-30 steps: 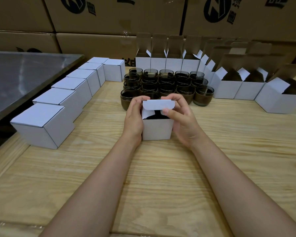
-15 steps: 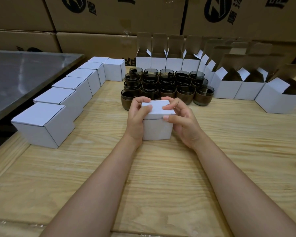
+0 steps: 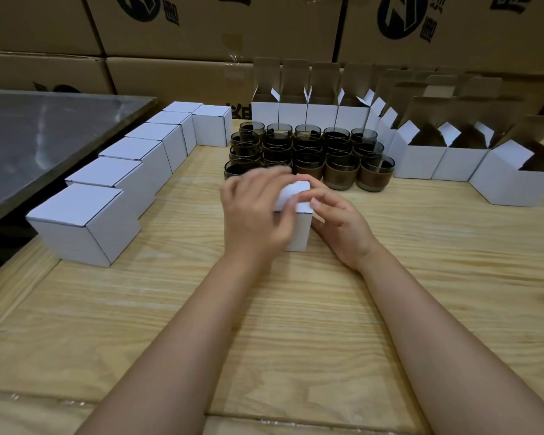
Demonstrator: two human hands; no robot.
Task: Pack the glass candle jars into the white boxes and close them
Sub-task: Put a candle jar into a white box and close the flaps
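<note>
A small white box with its lid down stands on the wooden table in front of me. My left hand lies blurred over its top and left side, gripping it. My right hand rests against its right side, fingertips on the lid's edge. Behind it stands a cluster of several dark glass candle jars. Open white boxes with raised flaps line the back and right. Closed white boxes form a row on the left.
Large brown cartons are stacked along the back. A grey metal surface lies to the left, beyond the closed boxes. The table's near part is bare wood.
The lid went from half open to fully down. My left hand has since slid over the top of the box, moving fast and blurred; my right hand stays at its right side.
</note>
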